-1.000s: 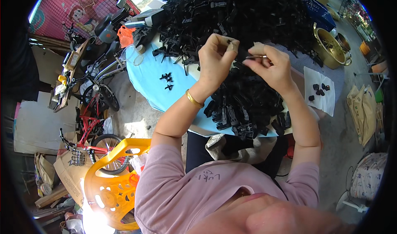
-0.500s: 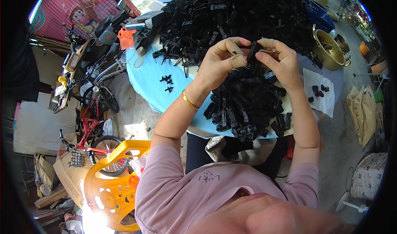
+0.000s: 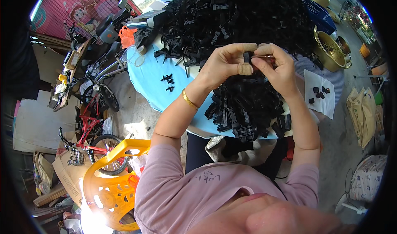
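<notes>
Both your forearms reach up over the tabletop [image 3: 151, 87], wrists bent inward, fingertips meeting above its near half. Your left hand [image 3: 227, 66], beige tape wrapping thumb and forefinger, pinches one black piece [image 3: 247, 57] narrowly; your right hand [image 3: 279, 71] closes beside it on something slim, mostly hidden. Beneath lies a pile of hard, glossy black parts [image 3: 231, 116], reaching the near edge; a larger heap [image 3: 248, 15] covers the far side, both too tangled to count. Six dark lumps [image 3: 317, 95] sit on one smooth white sheet [image 3: 326, 77] at the right edge.
</notes>
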Available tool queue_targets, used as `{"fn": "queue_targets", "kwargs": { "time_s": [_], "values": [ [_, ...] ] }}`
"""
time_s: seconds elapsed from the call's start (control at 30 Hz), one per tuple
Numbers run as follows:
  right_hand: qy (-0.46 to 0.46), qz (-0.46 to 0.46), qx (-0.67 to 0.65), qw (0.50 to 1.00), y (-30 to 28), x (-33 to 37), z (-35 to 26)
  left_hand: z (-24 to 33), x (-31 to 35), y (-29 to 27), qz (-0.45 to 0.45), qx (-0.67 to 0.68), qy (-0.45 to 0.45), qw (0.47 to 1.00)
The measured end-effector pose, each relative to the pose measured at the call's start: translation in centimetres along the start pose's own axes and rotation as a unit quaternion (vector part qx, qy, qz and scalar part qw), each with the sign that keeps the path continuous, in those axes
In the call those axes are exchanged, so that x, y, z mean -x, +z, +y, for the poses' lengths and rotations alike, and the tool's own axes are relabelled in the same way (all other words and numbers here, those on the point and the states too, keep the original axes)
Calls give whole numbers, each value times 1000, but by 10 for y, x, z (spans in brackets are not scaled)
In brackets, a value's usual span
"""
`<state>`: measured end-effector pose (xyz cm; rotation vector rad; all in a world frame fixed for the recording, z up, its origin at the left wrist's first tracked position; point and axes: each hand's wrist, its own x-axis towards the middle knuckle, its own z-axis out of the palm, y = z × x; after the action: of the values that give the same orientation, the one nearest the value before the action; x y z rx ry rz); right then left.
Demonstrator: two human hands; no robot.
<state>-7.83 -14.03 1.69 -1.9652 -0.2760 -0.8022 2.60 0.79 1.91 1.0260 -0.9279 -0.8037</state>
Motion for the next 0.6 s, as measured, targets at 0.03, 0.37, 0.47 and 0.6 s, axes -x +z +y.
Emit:
{"fn": "queue_targets", "kwargs": {
  "time_s": [0.03, 0.37, 0.47, 0.6],
  "values": [
    [23, 15, -40, 999, 1, 1, -1, -1, 0, 0, 31, -46, 30, 998],
    [92, -7, -40, 995, 7, 3, -5, -16, 0, 13, 164, -178, 168, 956],
    [115, -1, -59, 992, 8, 4, -10, -12, 3, 12, 178, -226, 173, 942],
    [104, -3, -40, 994, 12, 4, -15, -9, 5, 13, 140, -243, 171, 945]
  ]
}}
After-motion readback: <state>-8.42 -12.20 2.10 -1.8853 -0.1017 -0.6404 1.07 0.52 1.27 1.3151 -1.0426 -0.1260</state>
